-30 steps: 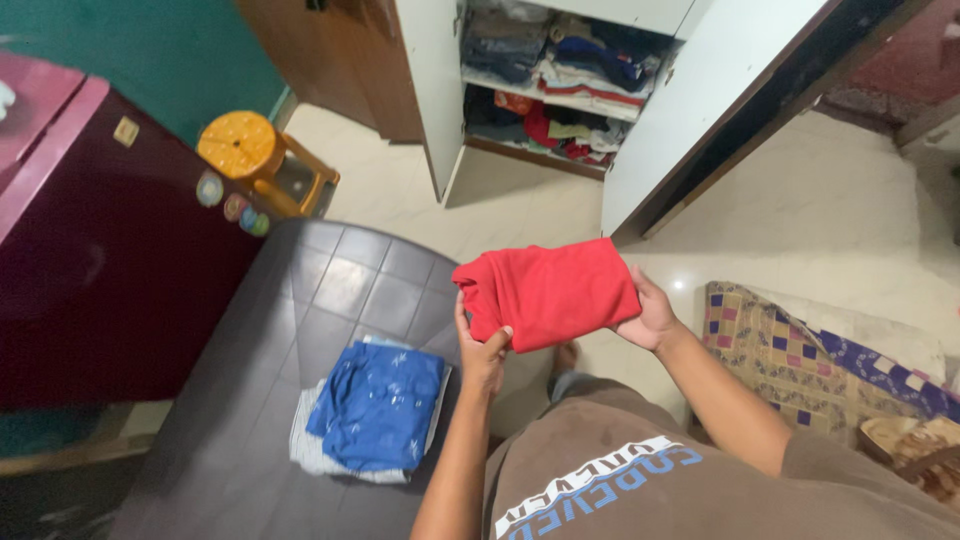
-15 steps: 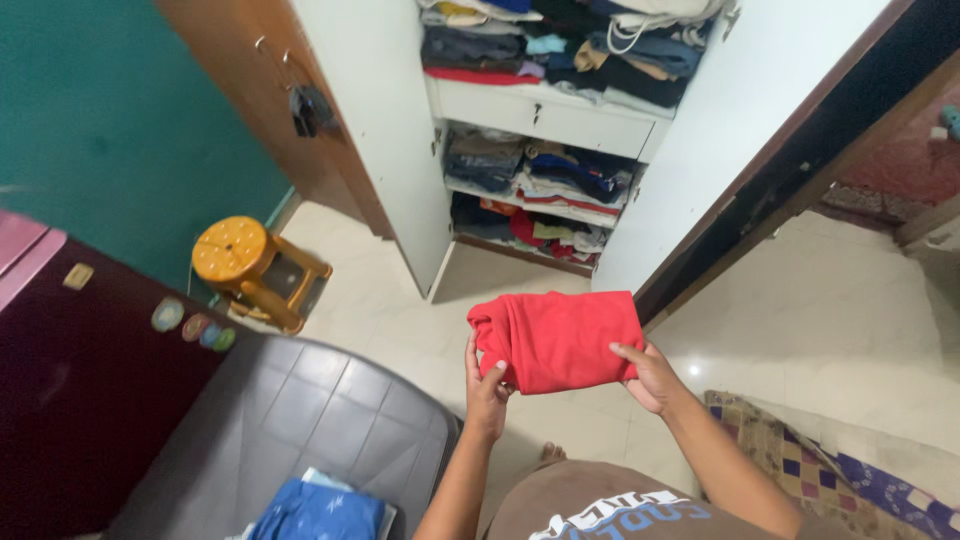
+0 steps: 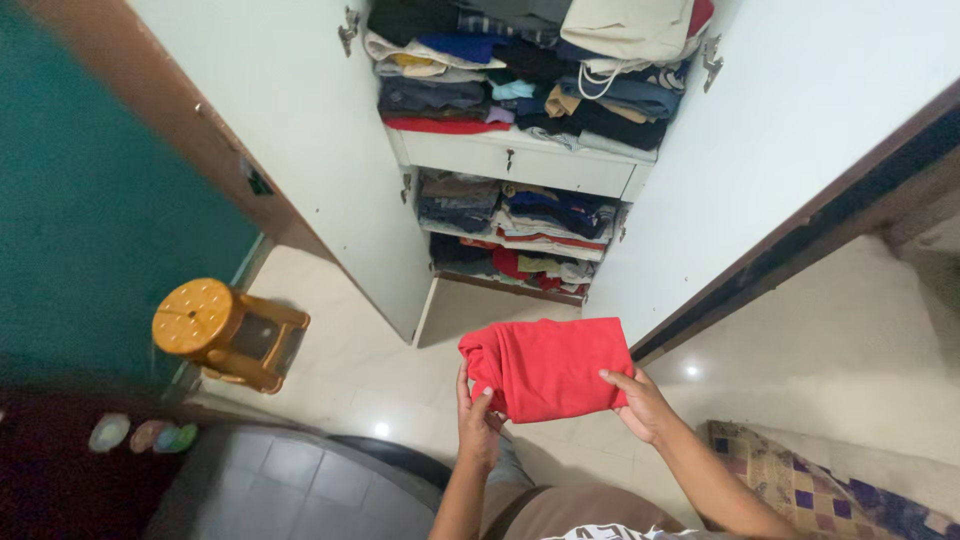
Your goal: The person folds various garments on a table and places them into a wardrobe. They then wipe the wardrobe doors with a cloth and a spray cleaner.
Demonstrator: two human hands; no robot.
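One folded red garment (image 3: pixel 548 366), two hands.
Left hand (image 3: pixel 479 421) and right hand (image 3: pixel 642 403) each grip an edge, fingers closed on the cloth.

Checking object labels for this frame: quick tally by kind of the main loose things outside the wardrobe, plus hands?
Folded red garment: 1, held by both hands
Hands: 2, left hand and right hand
Yellow plastic stool: 1, on the floor
Patterned mat: 1, lower right
Total: 5

Open white wardrobe (image 3: pixel 300 150), teal wall (image 3: pixel 90 230)
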